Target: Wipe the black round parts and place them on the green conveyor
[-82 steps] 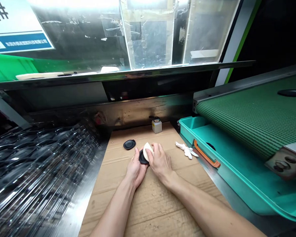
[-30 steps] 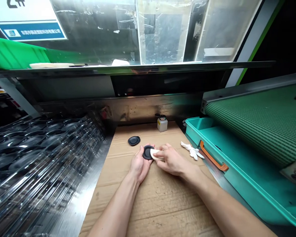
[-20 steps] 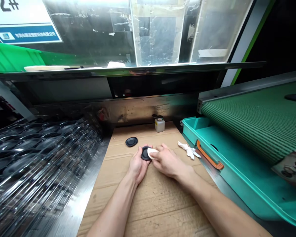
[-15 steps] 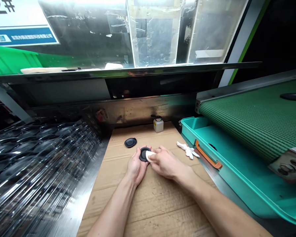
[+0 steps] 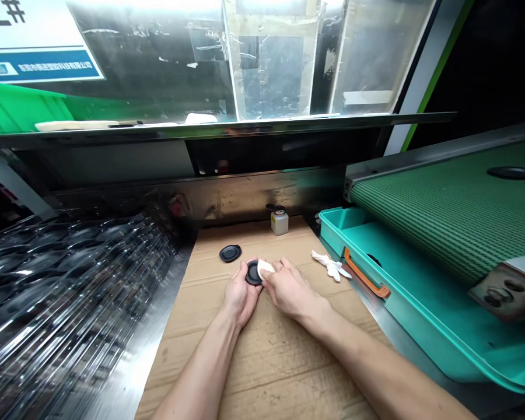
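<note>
My left hand (image 5: 241, 293) cups a black rubber oval disc (image 5: 252, 273) from below, its fingers hidden behind the disc. My right hand (image 5: 289, 289) pinches a white cloth (image 5: 265, 268) and presses it against the disc's right side. Both hands are just above a flattened cardboard sheet (image 5: 262, 361). A second black disc (image 5: 230, 253) lies on the cardboard, left of my hands. Behind them stands a small white bottle with a dark cap (image 5: 279, 222).
White gloves (image 5: 331, 266) lie at the cardboard's right edge, beside a teal tray with an orange handle (image 5: 365, 274). Above it runs a green belt (image 5: 455, 216) carrying a black disc (image 5: 514, 172). Stacked transparent plastic trays (image 5: 70, 274) fill the left.
My right hand has come back up and left across the disc with the cloth, which now sits on the disc's right side. The view has shifted slightly.
</note>
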Tool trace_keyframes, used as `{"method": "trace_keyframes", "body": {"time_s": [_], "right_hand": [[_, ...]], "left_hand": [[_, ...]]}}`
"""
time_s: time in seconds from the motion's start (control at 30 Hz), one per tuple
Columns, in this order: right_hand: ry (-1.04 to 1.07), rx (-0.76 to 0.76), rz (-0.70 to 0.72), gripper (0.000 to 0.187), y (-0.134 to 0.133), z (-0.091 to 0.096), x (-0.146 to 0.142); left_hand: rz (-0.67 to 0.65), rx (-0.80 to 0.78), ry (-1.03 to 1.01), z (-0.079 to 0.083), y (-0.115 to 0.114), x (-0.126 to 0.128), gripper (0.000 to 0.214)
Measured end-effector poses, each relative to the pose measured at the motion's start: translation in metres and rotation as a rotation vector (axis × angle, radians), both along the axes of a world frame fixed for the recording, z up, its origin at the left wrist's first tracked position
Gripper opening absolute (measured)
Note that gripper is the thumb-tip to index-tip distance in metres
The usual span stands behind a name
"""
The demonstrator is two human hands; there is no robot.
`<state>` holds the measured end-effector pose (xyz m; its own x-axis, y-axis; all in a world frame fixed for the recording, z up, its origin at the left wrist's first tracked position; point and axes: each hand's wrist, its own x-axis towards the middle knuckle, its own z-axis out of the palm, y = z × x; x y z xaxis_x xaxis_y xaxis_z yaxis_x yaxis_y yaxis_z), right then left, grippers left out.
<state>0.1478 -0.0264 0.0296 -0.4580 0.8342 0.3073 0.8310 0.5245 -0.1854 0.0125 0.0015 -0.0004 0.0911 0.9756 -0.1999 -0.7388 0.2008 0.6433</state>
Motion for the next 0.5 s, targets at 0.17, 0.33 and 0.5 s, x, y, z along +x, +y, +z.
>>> {"method": "trace_keyframes", "body": {"time_s": [0.17, 0.33, 0.5], "right_hand": [[0.086, 0.016, 0.058, 0.026, 0.003, -0.008, -0.005], [0.18, 0.092, 0.02, 0.036, 0.008, -0.019, -0.019], [0.189, 0.034, -0.118, 0.037, 0.007, -0.022, -0.023]], "left_hand": [[-0.018, -0.01, -0.031, 0.002, 0.0, 0.0, 0.023], [-0.085, -0.068, -0.049, 0.003, 0.002, -0.005, 0.03], [-0.069, -0.05, -0.04, 0.003, 0.002, -0.006, 0.032]]}}
